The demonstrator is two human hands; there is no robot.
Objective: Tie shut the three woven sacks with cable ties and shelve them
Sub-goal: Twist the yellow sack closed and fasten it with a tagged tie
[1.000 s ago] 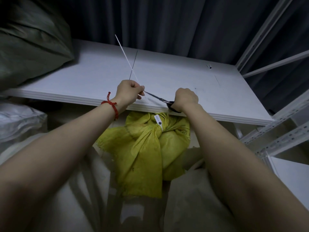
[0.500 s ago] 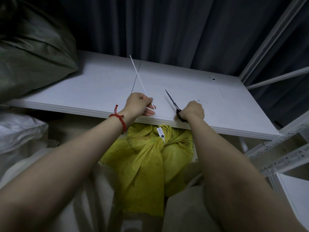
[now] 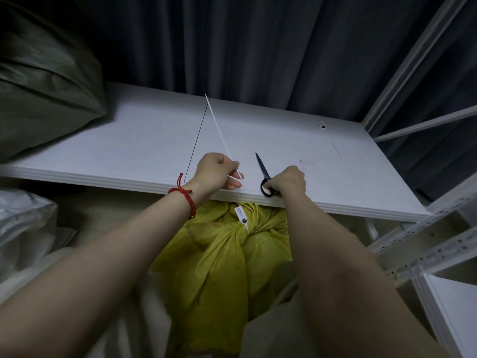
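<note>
A yellow woven sack (image 3: 222,267) sits below the shelf edge, its neck bunched and bound by a cable tie with a white tag (image 3: 241,214). My left hand (image 3: 216,174) grips a long white cut-off strip of cable tie (image 3: 219,130) that slants up over the white shelf board (image 3: 134,140). My right hand (image 3: 290,182) holds the black scissors (image 3: 263,171) by the handles, blades closed and lying on the shelf. A dark green sack (image 3: 44,91) lies on the shelf at the left.
A white sack (image 3: 23,223) lies under the shelf at the left, and pale sack material (image 3: 271,332) spreads in front of me. White metal rack uprights and beams (image 3: 426,244) stand on the right. A dark curtain (image 3: 245,47) hangs behind the shelf.
The scissors left the tie strip, swung right and came down on the shelf with the blades closed. My left hand kept the cut strip, now over the shelf edge.
</note>
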